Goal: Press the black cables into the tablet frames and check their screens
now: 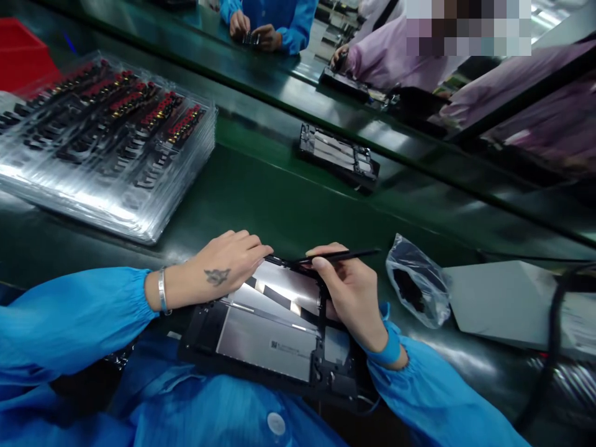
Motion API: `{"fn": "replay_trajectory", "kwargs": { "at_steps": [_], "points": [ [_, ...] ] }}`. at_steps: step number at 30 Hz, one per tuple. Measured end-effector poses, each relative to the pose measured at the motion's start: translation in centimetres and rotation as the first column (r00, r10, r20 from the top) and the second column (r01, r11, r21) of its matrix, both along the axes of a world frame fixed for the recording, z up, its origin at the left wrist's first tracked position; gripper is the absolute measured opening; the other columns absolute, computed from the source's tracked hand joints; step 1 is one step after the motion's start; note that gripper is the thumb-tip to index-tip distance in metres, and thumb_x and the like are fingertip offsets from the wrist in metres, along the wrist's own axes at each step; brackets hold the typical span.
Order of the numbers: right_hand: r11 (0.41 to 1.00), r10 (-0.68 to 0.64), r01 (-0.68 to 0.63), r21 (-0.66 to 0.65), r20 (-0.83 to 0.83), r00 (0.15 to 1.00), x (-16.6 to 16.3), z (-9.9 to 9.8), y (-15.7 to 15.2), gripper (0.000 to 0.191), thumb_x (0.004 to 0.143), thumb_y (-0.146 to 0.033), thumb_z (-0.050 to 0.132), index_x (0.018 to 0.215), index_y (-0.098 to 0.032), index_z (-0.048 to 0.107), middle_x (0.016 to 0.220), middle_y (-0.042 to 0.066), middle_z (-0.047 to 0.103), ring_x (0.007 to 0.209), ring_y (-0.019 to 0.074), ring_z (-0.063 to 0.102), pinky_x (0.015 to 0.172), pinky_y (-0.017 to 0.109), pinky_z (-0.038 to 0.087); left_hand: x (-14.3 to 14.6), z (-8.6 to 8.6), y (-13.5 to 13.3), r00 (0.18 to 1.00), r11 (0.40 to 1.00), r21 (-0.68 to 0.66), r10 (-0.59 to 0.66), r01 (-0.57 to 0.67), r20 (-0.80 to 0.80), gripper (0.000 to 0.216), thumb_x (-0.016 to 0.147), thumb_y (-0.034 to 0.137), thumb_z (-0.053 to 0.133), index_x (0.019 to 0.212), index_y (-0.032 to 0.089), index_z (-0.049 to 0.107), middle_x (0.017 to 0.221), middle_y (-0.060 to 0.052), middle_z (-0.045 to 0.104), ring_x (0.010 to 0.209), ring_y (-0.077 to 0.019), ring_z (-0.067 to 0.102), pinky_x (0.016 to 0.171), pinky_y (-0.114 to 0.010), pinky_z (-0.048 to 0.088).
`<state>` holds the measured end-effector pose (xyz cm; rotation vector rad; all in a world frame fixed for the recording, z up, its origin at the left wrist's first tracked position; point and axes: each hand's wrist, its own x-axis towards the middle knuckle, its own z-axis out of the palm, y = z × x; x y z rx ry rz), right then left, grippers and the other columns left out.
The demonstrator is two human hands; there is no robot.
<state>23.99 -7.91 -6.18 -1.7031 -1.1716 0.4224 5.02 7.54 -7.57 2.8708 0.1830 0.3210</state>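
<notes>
An opened tablet housing (270, 343) with silvery panels inside lies in front of me, tilted, close to my body. My left hand (228, 264) rests across its far left part, with the fingers together at the far edge. What those fingers hold, if anything, is hidden. Between the thumb and fingers of my right hand (351, 288) is a pair of black tweezers (347, 254). Their tip points left to the housing's far edge. A blue band circles my right wrist.
Stacked clear plastic trays (153, 205) of small parts stand at left, near a red bin (23, 53). Another opened device (338, 152) lies beyond. To the right are a plastic bag (416, 282) and a pale box (503, 301). Co-workers sit across the line.
</notes>
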Motion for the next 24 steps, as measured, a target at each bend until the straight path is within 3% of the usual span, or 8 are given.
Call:
{"fn": "replay_trajectory", "kwargs": {
  "at_steps": [7,24],
  "points": [
    [1.0,0.025,-0.022,-0.02,0.162,0.986,-0.16,0.1,0.0,0.018,0.096,-0.035,0.059,0.09,-0.023,0.071,0.086,0.003,0.069,0.072,0.0162,0.065,0.063,0.028,0.054,0.13,-0.12,-0.15,1.0,1.0,0.001,0.008,-0.008,-0.017,0.032,0.103,0.017,0.035,0.126,0.015,0.058,0.106,-0.008,0.064,0.09,-0.0216,0.057,0.075,-0.036,0.044],
    [0.999,0.035,-0.034,-0.006,0.159,0.987,-0.22,0.1,-0.1,0.016,0.096,-0.034,0.06,0.091,-0.023,0.071,0.086,0.003,0.069,0.071,0.0166,0.065,0.062,0.028,0.053,0.06,-0.07,-0.16,1.0,0.999,0.037,-0.002,0.002,-0.008,0.033,0.104,0.017,0.032,0.123,0.015,0.059,0.101,-0.007,0.063,0.085,-0.0214,0.054,0.075,-0.035,0.042]
  ]
}}
